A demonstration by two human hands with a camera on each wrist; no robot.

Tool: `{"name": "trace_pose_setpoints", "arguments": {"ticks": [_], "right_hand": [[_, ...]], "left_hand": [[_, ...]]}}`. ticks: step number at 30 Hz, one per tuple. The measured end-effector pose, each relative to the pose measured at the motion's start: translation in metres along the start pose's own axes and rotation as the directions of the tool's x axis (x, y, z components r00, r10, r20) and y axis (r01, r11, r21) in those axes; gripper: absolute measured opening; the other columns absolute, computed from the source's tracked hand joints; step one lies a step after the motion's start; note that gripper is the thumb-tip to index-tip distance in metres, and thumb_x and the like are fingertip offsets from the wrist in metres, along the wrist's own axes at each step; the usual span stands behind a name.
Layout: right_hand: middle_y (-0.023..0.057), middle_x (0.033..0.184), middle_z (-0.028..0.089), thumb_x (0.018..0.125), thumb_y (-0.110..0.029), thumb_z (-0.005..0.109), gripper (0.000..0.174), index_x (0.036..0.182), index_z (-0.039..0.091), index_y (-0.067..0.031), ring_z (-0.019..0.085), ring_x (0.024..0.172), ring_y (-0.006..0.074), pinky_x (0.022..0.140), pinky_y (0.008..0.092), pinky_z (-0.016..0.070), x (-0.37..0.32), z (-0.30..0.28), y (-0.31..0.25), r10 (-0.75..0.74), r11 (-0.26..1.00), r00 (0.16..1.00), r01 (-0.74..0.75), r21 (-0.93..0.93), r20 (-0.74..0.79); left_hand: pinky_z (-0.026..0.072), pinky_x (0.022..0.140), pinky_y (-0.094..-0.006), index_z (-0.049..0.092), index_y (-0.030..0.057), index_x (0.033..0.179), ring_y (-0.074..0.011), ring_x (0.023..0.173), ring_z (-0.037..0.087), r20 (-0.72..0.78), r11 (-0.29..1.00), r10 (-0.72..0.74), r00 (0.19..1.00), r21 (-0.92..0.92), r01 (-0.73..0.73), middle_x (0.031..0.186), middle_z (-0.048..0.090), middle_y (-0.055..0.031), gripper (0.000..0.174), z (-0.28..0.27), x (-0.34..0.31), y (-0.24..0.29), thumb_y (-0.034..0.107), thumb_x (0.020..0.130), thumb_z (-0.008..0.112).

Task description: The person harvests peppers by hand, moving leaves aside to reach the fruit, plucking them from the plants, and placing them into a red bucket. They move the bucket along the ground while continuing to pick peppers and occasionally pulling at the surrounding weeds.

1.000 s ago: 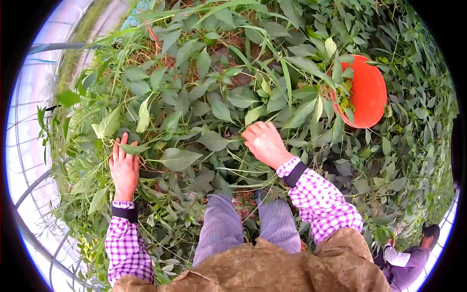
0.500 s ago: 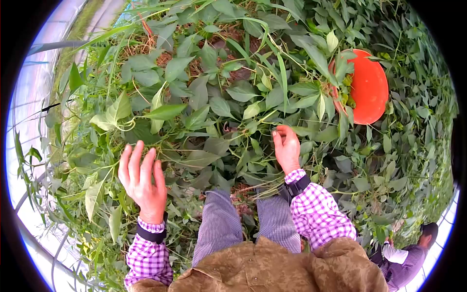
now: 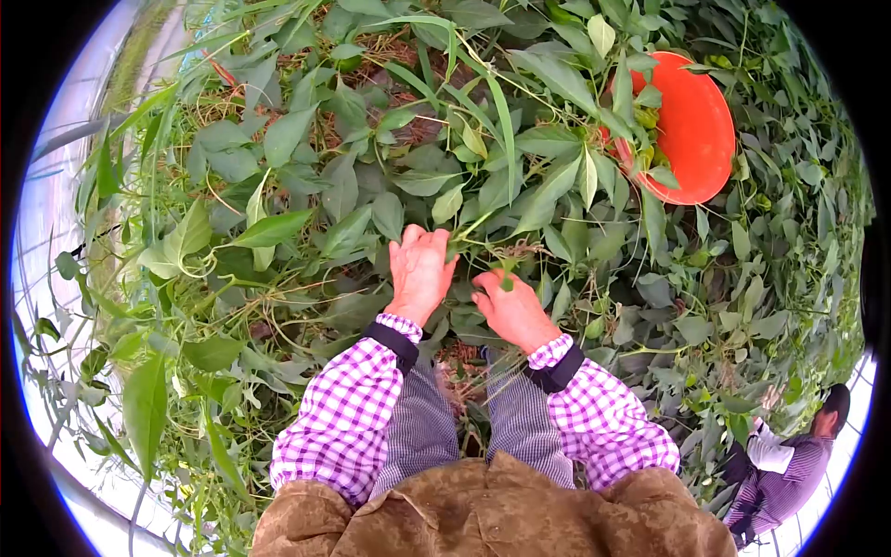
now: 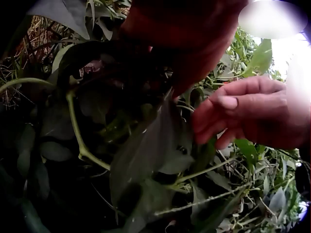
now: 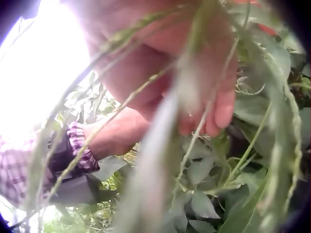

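Note:
In the head view both hands are low among green leafy plants, close together in front of the knees. The left hand (image 3: 419, 276) reaches into the leaves (image 3: 447, 203), back of the hand up, fingertips hidden; whether it grips a stem cannot be told. Just to its right, the right hand (image 3: 516, 311) has loosely bent fingers, with a small leaf over them. In the left wrist view the right hand (image 4: 252, 109) shows its thumb and bent fingers with nothing clearly held, beside a broad dark leaf (image 4: 146, 150). Blurred stems cross before the right hand (image 5: 160, 53) in the right wrist view.
A red bucket (image 3: 698, 130) lies tipped among the foliage at upper right, with green produce at its mouth. Another person (image 3: 789, 469) is at lower right. Pale sheeting and a curved pipe (image 3: 70, 139) run along the left side.
The left hand has moved right from the left-hand foliage to beside the right hand. The right hand has shifted lower and to the left since half a second ago. The view has shifted slightly.

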State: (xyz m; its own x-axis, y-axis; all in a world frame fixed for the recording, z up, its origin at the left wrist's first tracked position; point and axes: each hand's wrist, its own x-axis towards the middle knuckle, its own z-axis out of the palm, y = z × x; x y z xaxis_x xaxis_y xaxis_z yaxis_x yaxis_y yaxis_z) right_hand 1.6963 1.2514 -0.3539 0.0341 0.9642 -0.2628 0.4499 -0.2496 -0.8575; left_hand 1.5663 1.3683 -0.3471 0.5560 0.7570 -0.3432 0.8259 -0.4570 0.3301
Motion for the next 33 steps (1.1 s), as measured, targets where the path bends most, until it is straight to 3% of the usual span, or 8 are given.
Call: {"name": "trace_pose_setpoints", "arguments": {"ticks": [5,6,12,14,15,16,19,33], "right_hand": [[0.0234,0.087,0.063,0.082,-0.01,0.059,0.029,0.108,0.057,0.003,0.062,0.081,0.0404,0.074,0.0461,0.0501,0.011,0.002,0.018,0.205,0.946,0.971,-0.228,-0.23,-0.12],[0.0235,0.087,0.064,0.082,-0.007,0.058,0.025,0.105,0.059,0.0032,0.062,0.081,0.0398,0.074,0.0448,0.0504,0.015,0.004,0.019,0.209,0.95,0.966,-0.238,-0.203,-0.153],[0.0197,0.09,0.067,0.08,-0.005,0.057,0.018,0.095,0.064,0.0019,0.063,0.084,0.0346,0.074,0.0377,0.0498,0.066,0.02,0.001,0.328,0.701,0.926,-0.106,0.705,-0.187],[0.0148,0.094,0.066,0.078,-0.006,0.059,0.021,0.098,0.065,-0.0028,0.061,0.086,0.0325,0.076,0.037,0.0491,0.081,0.033,-0.004,0.156,0.88,0.901,0.06,0.471,-0.405],[0.0126,0.097,0.064,0.076,-0.01,0.063,0.025,0.101,0.067,-0.008,0.057,0.092,0.0319,0.078,0.0373,0.0478,0.089,0.034,-0.001,-0.288,0.949,0.859,0.197,-0.245,-0.424],[0.0118,0.094,0.06,0.072,-0.018,0.069,0.028,0.1,0.069,-0.0134,0.054,0.094,0.0324,0.079,0.0398,0.0455,0.093,0.04,-0.002,-0.01,0.978,0.948,0.077,0.196,-0.319],[0.0138,0.09,0.058,0.07,-0.026,0.073,0.032,0.1,0.07,-0.0157,0.054,0.091,0.0329,0.079,0.0416,0.0434,0.089,0.043,-0.016,-0.014,0.979,0.899,0.101,0.175,-0.438],[0.015,0.091,0.053,0.073,-0.023,0.068,0.021,0.091,0.069,-0.0112,0.049,0.093,0.0356,0.084,0.0489,0.038,0.054,0.039,-0.025,-0.082,0.988,0.887,0.012,-0.156,-0.454]], "left_hand": [[0.0456,0.07,-0.0342,0.067,0.0039,0.094,-0.0212,0.078,0.055,-0.134,0.827,-0.237,0.962,-0.547,0.128,0.081,0.059,-0.008,0.025,-0.03,0.016,-0.046,0.019,0.077,0.076],[0.0442,0.067,-0.029,0.067,0.0013,0.093,-0.0129,0.072,0.052,0.083,0.45,-0.281,0.956,-0.868,0.208,0.08,0.061,-0.0035,0.025,-0.035,0.016,-0.052,0.019,0.079,0.076],[0.0438,0.064,-0.0226,0.069,0.004,0.1,-0.0056,0.069,0.054,0.178,0.365,-0.255,0.95,-0.893,0.265,0.083,0.067,0.0021,0.02,-0.072,0.014,-0.069,0.009,0.081,0.072],[0.0442,0.065,-0.0234,0.069,0.0047,0.1,-0.0053,0.071,0.056,0.21,0.353,-0.265,0.941,-0.887,0.297,0.082,0.067,0.0023,0.02,-0.071,0.01,-0.072,0.01,0.081,0.073],[0.0456,0.069,-0.0244,0.068,0.0051,0.102,-0.0067,0.074,0.057,0.244,0.356,-0.24,0.94,-0.878,0.319,0.085,0.067,0.002,0.025,-0.07,0.01,-0.077,0.011,0.079,0.075],[0.0469,0.073,-0.0254,0.067,0.0055,0.104,-0.0081,0.076,0.058,0.276,0.359,-0.218,0.936,-0.869,0.34,0.088,0.067,0.0016,0.03,-0.069,0.01,-0.081,0.013,0.077,0.078],[0.0474,0.077,-0.0259,0.064,0.0034,0.109,-0.0091,0.081,0.059,0.328,0.28,-0.275,0.904,-0.872,0.401,0.092,0.066,0.0,0.035,-0.073,0.004,-0.072,0.012,0.077,0.077],[0.0467,0.077,-0.0295,0.066,0.0007,0.103,-0.0118,0.085,0.057,0.421,0.778,0.018,0.907,-0.576,0.251,0.096,0.065,-0.0041,0.034,-0.081,0.013,-0.055,0.024,0.08,0.075]]}}
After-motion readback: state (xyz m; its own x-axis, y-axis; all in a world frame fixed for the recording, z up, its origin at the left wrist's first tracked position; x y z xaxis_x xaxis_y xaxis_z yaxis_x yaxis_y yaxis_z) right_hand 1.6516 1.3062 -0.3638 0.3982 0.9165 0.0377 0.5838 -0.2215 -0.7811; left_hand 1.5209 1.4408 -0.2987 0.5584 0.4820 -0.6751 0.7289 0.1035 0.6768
